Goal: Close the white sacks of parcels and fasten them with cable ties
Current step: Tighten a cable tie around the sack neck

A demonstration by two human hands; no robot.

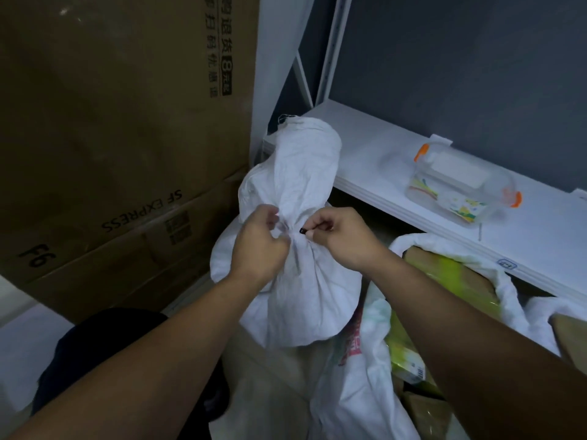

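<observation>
Three sacks are counted: gathered sack [295, 290], open sack [422, 242], far sack [540, 309]. Two boxes: upper box [111, 106], lower box [111, 268]. One tie [301, 230], one container [460, 185] and one shelf [381, 160] are seen.

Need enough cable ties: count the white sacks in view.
3: the gathered sack at centre; an open sack right of it, below the shelf; a third sack at the right edge. Others may be hidden.
</observation>
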